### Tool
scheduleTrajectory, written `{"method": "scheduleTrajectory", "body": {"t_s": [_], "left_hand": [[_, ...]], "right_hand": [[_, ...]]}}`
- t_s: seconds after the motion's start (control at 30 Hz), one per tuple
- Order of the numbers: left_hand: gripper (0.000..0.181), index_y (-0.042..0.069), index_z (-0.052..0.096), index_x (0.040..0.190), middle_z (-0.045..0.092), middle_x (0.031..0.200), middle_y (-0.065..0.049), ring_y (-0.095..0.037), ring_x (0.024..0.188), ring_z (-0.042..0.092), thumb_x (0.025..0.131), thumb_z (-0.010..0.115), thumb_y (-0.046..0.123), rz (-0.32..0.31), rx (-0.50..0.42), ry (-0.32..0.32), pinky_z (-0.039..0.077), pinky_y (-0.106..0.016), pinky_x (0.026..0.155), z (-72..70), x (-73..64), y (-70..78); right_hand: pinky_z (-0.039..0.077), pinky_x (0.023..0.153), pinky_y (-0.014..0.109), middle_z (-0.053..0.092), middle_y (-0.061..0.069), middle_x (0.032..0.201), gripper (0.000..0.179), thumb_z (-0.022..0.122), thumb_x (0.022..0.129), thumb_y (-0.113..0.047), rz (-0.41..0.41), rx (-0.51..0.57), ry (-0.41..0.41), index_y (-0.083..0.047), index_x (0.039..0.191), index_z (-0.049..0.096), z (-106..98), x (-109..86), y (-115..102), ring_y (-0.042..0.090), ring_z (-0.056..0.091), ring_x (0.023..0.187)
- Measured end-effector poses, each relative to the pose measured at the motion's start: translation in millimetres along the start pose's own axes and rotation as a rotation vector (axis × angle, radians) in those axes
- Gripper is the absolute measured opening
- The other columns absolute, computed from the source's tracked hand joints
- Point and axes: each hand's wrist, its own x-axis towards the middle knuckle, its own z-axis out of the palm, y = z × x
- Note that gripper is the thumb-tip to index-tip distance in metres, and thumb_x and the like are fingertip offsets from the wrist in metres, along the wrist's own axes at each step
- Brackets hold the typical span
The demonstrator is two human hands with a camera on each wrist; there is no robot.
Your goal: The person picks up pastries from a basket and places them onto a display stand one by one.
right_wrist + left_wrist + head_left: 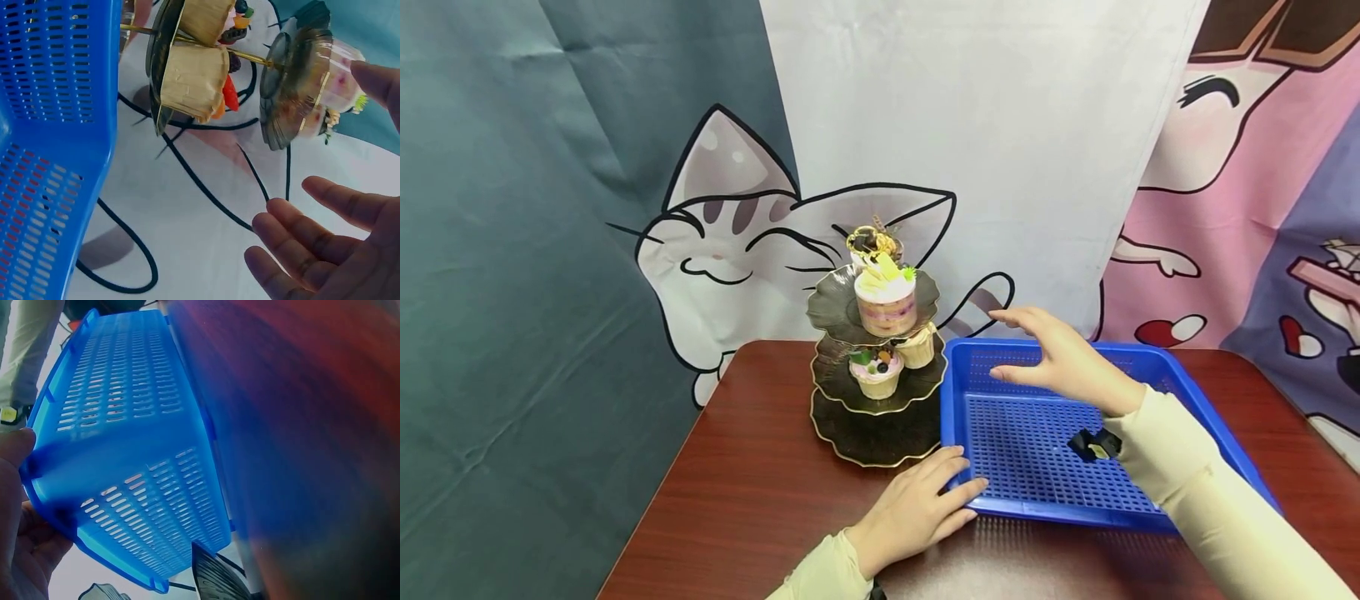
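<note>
A three-tier stand (827,307) of dark scalloped plates with gold edges stands left of a blue plastic basket (1045,510). On its top plate are a layered dessert cup (886,312) with white cream and yellow topping, and a second cup (895,247) with a dark and gold topping behind it. Two cupcakes (877,385) sit on the middle plate. My left hand (917,508) rests on the basket's front left corner, fingers over the rim. My right hand (1063,362) is raised over the basket, fingers spread toward the stand, holding nothing; the top cup shows near its thumb in the right wrist view.
All this stands on a reddish-brown wooden table (730,492). Behind it hangs a cloth backdrop (1000,125) printed with a cartoon cat and a figure. The basket's perforated walls rise right beside the stand's plates.
</note>
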Motion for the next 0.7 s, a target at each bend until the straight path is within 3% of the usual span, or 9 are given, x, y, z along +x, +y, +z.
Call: {"method": "scheduleTrajectory", "body": {"t_s": [0.27, 0.47, 0.7], "left_hand": [[0.036, 0.023, 0.062, 0.124, 0.06, 0.127, -0.004, -0.022, 0.128, 0.052, 0.095, 0.055, 0.042, -0.022, 0.0, -0.035, 0.044, -0.03, 0.107, -0.7, -1.5, 1.2], [0.042, 0.023, 0.061, 0.126, 0.058, 0.131, -0.005, -0.021, 0.13, 0.05, 0.09, 0.062, 0.045, -0.031, -0.003, -0.064, 0.042, -0.03, 0.109, -2.5, -2.7, 4.0], [0.043, 0.024, 0.059, 0.129, 0.056, 0.135, -0.003, -0.02, 0.133, 0.048, 0.092, 0.058, 0.046, -0.054, -0.011, -0.113, 0.039, -0.029, 0.111, -5.3, -4.9, 6.7]], "right_hand": [[0.037, 0.102, 0.062, 0.047, 0.018, 0.141, 0.081, 0.079, 0.079, -0.035, 0.013, -0.017, 0.038, -0.005, 0.143, 0.04, -1.1, -31.8, 5.1, 0.038, 0.044, 0.129], [0.038, 0.097, 0.065, 0.046, 0.019, 0.142, 0.083, 0.079, 0.078, -0.035, 0.035, -0.028, 0.062, -0.008, 0.145, 0.038, 4.4, -58.2, 9.1, 0.04, 0.043, 0.129], [0.04, 0.092, 0.068, 0.047, 0.019, 0.14, 0.086, 0.081, 0.075, -0.037, 0.049, -0.059, 0.079, -0.015, 0.146, 0.038, 14.0, -85.3, 14.2, 0.04, 0.042, 0.127]]}}
